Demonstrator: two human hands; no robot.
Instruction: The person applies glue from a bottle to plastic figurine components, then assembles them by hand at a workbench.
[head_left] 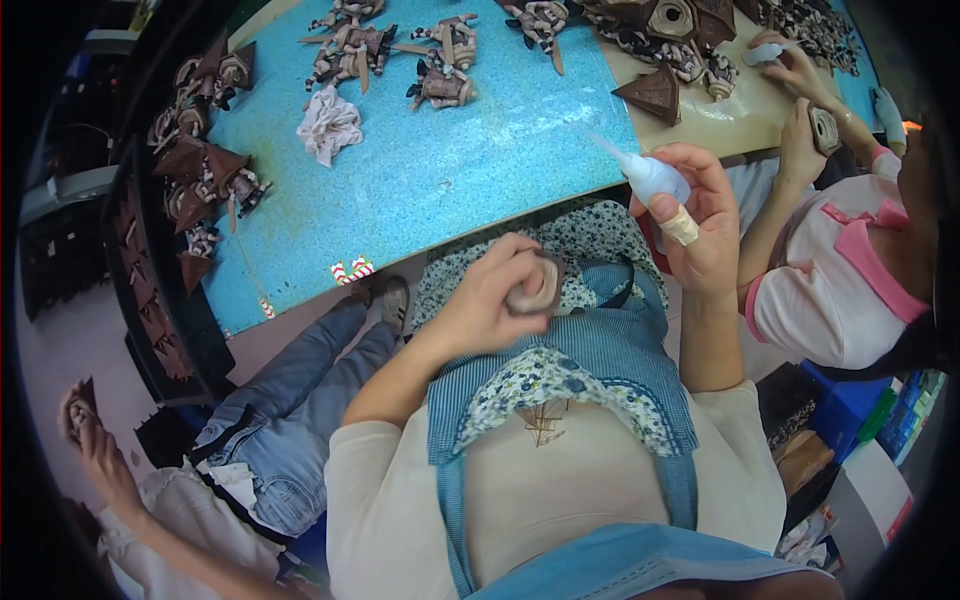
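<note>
My left hand [488, 305] is closed around a small brown-and-beige moulded piece [546, 284], held over my lap below the table edge. My fingers cover much of that piece. In my right hand [708, 225] is a small whitish squeeze bottle [656, 178], its thin pointed nozzle tilted up and to the left over the table. Tan tape wraps my right thumb. The bottle and the piece are apart. Past the nozzle, on the blue table [480, 165], lie several brown-and-beige figurines [442, 85].
A crumpled white cloth [330, 124] lies on the table. Brown pointed pieces [652, 94] and more figurines are heaped at the back right and left edge. A black crate [165, 345] of brown parts stands at left. Co-workers hold similar pieces on both sides, one close to my right arm.
</note>
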